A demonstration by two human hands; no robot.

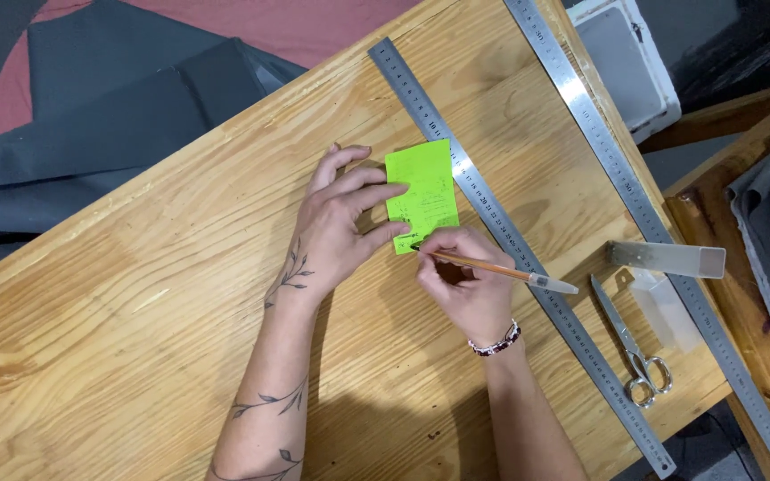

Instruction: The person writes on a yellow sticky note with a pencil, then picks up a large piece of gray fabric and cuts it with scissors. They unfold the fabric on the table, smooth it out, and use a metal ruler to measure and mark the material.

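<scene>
While the left hand point(339, 227) lay flat with its fingers point(376, 191) spread open, pinning the small green paper point(422, 187) to the desk point(135, 303), the right hand point(463, 283) had its fingers closed around a slim orange pen point(492, 267), the tip down at the paper's lower edge. The paper sat near the middle of the desk, its right side just beside a long steel ruler point(528, 267) laid diagonally. Faint dark marks already covered the lower half of the sheet, so the writing looked partly done, with the upper half bare; how much more was meant to go down could not be judged. The paper was a bright, matte, crisp-cornered rectangle; the desk was pale varnished pine with bold grain and knots. A second, longer steel ruler point(634, 205) ran along the desk's far right edge, both rulers brushed and shiny. Between them lay a pair of slim metal scissors point(627, 343) and a clear plastic case point(666, 258), long and boxy. Dark grey cloth point(109, 125) in soft folds lay beyond the desk's left edge.
</scene>
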